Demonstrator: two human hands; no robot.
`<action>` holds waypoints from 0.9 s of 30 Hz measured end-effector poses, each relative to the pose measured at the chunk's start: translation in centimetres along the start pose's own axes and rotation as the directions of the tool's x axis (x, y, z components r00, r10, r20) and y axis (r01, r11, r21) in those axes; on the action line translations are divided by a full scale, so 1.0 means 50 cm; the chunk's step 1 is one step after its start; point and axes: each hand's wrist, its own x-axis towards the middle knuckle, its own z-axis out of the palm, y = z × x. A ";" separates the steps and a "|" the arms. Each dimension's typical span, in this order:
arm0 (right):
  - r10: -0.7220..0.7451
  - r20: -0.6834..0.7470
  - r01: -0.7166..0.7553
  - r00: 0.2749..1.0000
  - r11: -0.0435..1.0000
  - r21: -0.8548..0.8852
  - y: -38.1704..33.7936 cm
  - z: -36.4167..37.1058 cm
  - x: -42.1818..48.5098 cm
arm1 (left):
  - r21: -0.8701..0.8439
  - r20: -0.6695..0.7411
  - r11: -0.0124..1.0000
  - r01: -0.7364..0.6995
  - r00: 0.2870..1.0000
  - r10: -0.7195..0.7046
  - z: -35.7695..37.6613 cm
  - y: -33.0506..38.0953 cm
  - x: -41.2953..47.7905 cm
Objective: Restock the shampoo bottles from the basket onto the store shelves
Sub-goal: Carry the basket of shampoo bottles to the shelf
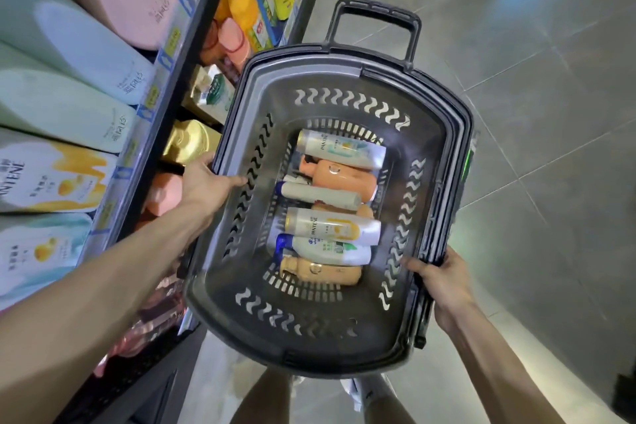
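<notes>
Both hands are on the basket [344, 86], carrying it above the tiled floor [550, 113] right beside the shelves [192, 55]. The left hand [206, 182] grips the rim on the shelf side, thumb hooked over onto the inner wall, fingers hidden under the edge. The right hand [444, 280] clamps the opposite rim near the basket's near corner, fingers curled inside over the wall slots. Down on the basket's bottom, between the two hands and out of touch of either, lie the bottles [330, 227], all on their sides in a stack running from the far end to the near end: white ones, orange ones, a tan one nearest. The long pull handle [375, 14] juts from the far rim. The shelves at the left edge carry rows of pastel bottles and Pantene packs [48, 179].
</notes>
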 end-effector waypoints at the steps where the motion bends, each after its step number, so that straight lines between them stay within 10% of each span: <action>1: -0.003 0.006 0.003 1.000 1.000 -0.005 -0.002 0.004 0.002 | -0.002 -0.002 1.000 0.002 1.000 -0.002 -0.003 -0.001 0.008; 11: 0.022 0.124 -0.008 0.992 0.994 -0.109 -0.022 0.030 0.001 | 0.133 0.002 0.991 0.024 1.000 -0.024 -0.033 0.000 0.025; 21: -0.004 -0.055 -0.012 0.998 0.959 -0.282 -0.056 0.043 -0.064 | 0.411 0.072 0.905 -0.111 0.993 0.089 -0.048 0.016 -0.061; 27: -0.406 0.100 0.346 0.908 0.593 -0.727 -0.151 0.016 -0.175 | 0.501 0.127 0.823 -0.266 0.964 0.235 -0.077 -0.025 -0.263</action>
